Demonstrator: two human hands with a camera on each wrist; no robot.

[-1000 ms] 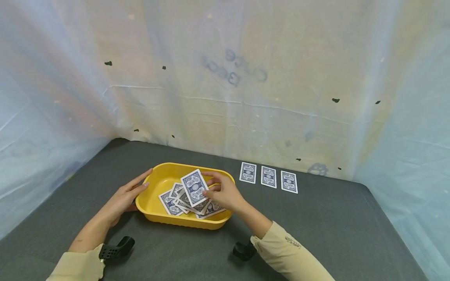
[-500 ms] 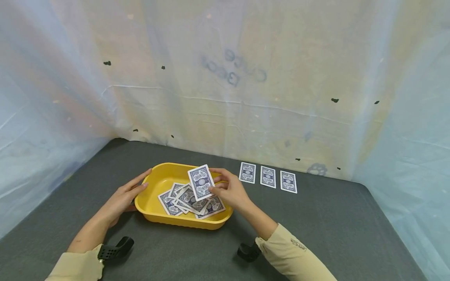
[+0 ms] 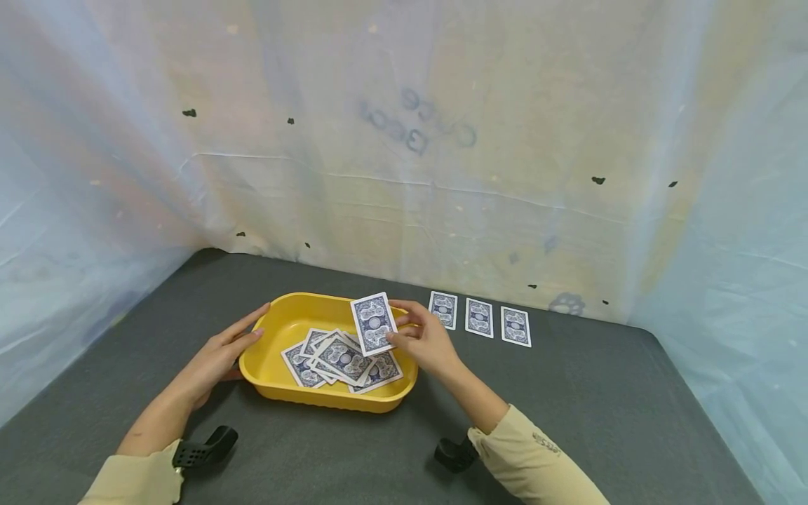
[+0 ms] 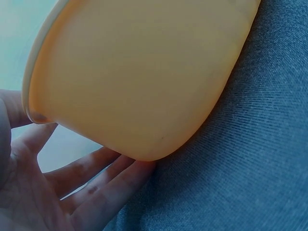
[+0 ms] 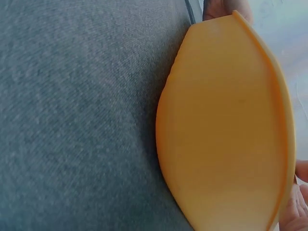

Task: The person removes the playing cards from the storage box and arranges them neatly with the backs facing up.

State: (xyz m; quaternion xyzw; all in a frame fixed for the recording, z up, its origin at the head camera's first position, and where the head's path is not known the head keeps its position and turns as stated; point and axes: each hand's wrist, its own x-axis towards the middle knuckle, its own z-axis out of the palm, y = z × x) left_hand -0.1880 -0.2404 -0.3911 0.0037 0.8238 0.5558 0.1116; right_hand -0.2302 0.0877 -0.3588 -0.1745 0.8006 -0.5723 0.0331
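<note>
A yellow tray (image 3: 278, 330) sits on the dark grey table and holds several face-down blue-backed cards (image 3: 341, 359). My right hand (image 3: 421, 340) pinches one blue-backed card (image 3: 374, 323), held lifted over the tray's far right rim. With straight fingers, my left hand (image 3: 221, 354) rests against the tray's left outer wall (image 4: 139, 82). The right wrist view shows only the tray's outer wall (image 5: 226, 130) and grey cloth.
Three face-down cards (image 3: 480, 318) lie in a row on the table at the back right, near the plastic-sheeted wall. Grey table cloth (image 3: 600, 407) stretches to the right and front of the tray.
My right hand has lifted the pinched card up and to the right, from over the pile toward the tray's far right rim. The left hand has stayed against the tray.
</note>
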